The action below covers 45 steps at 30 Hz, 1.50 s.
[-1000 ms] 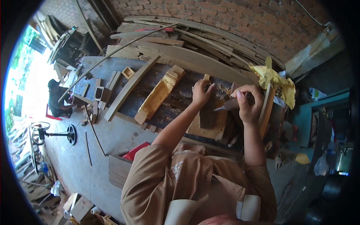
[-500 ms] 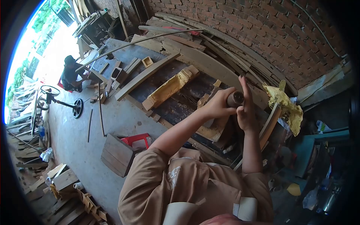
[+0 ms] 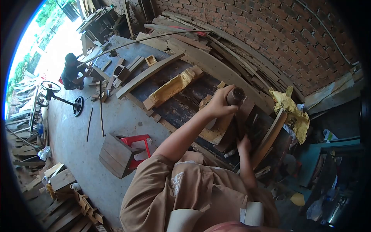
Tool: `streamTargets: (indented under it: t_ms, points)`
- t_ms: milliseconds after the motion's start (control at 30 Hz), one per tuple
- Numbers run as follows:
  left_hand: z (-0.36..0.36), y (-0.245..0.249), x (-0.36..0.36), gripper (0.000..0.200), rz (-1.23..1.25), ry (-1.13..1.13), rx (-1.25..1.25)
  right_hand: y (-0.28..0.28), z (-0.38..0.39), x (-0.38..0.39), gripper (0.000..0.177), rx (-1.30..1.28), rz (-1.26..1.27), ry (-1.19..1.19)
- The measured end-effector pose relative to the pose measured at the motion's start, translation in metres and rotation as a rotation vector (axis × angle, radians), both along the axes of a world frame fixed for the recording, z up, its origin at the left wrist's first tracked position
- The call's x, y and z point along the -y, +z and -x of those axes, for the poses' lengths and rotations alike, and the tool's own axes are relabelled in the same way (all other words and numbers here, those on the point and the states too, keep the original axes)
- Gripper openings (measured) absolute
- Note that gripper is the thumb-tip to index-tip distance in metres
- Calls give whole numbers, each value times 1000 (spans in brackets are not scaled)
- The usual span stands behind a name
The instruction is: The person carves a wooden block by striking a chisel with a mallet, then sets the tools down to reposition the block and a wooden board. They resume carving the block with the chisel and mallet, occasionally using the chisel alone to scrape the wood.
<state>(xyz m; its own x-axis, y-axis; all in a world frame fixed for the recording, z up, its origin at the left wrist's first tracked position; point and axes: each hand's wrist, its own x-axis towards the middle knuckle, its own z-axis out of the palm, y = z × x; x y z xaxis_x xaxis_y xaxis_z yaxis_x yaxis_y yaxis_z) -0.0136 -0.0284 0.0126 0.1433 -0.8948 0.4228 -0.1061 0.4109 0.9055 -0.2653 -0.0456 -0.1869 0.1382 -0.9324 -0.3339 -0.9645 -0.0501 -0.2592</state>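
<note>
My left hand point(image 3: 221, 103) is wrapped around a dark brown cylindrical handle point(image 3: 235, 95), whose round end faces up at me. Its lower part is hidden by the hand. My right hand point(image 3: 244, 144) is lower, by the dark workbench point(image 3: 176, 112); its fingers look curled, but what they hold, if anything, cannot be made out. Beside it are a wooden block point(image 3: 245, 110) and a slim dark rod point(image 3: 254, 120). A pale wooden piece point(image 3: 213, 135) lies just left of the hands, and a hollowed yellowish wooden piece point(image 3: 172, 88) lies further off.
A long board point(image 3: 150, 75) crosses the bench. A yellow sack point(image 3: 291, 116) hangs at the right near an upright plank point(image 3: 269, 139). On the floor at left stand a red stool point(image 3: 145, 145) and a wooden box point(image 3: 114, 155). Another person point(image 3: 71, 73) sits far left, by wood scraps.
My right hand has left the handle, where its palm was held flat alongside, and dropped to the bench. My left hand, still gripping the handle, has shifted slightly left and up.
</note>
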Motion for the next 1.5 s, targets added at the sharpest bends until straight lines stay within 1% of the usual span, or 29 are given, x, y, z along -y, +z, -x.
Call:
streamTargets:
  t_ms: [67,133,167,233,267,300,333,367,433,500,567,633,667,700,767,800,867,900,967,1033,1100,1133,1167,1233,1267,1300,1367,1433,1500]
  points:
    - [0,1,0,36,0,0,-3,-7,0,3,62,-19,-9,-6]
    - [0,4,0,35,-48,0,-7,-21,1,10,58,139,27,4]
    - [0,3,1,35,-47,-1,-7,-26,5,14,58,139,29,3]
    - [1,1,3,34,6,18,10,-19,6,17,53,394,39,21]
    - [2,1,3,34,5,16,11,-14,8,20,53,394,39,20]
    - [3,2,3,34,4,5,9,-6,11,26,52,504,-11,21]
    - [3,4,3,33,4,-5,7,13,9,28,51,613,-60,24]
    - [2,5,4,33,7,-4,7,35,8,28,49,700,47,24]
    - [2,7,3,32,-23,-28,7,90,10,30,38,843,63,-5]
    - [5,7,5,32,-14,-20,21,133,18,37,28,1076,133,70]
    - [9,8,8,31,0,-10,36,172,27,39,24,1205,214,176]
    - [12,8,9,32,-41,-54,67,193,43,45,21,1068,298,336]
    - [14,8,9,32,-44,-56,65,210,47,40,21,904,331,314]
    - [16,7,10,33,-40,-76,81,235,39,31,27,745,506,352]
    - [19,8,11,34,-32,-92,99,254,50,30,35,535,330,380]
    - [20,9,10,36,-42,-99,116,253,57,30,35,535,330,383]
    - [22,12,10,38,-52,-101,131,248,76,32,35,635,568,316]
    - [23,13,11,39,-53,-103,125,237,90,37,35,632,563,320]
    - [25,11,12,40,-60,-98,117,207,111,48,35,1072,384,229]
    - [26,10,15,43,-73,-102,163,210,100,46,35,1107,382,252]
    - [27,11,14,44,-75,-100,162,226,80,37,36,684,580,324]
    - [26,12,14,44,-78,-106,161,233,76,37,39,532,432,379]
    - [26,11,14,44,-78,-93,162,231,76,39,39,536,430,391]
    - [23,10,14,43,-80,-93,141,221,85,42,43,634,453,310]
    - [23,11,12,43,-58,-71,141,188,111,58,36,677,633,308]
    - [22,12,12,43,-64,-54,143,192,105,55,27,961,442,298]
    - [24,10,12,42,-87,-93,115,200,89,54,22,1227,406,315]
    - [25,9,14,42,-42,-78,133,209,72,50,25,1263,414,305]
    - [28,8,16,43,-36,-85,205,227,67,47,30,594,431,419]
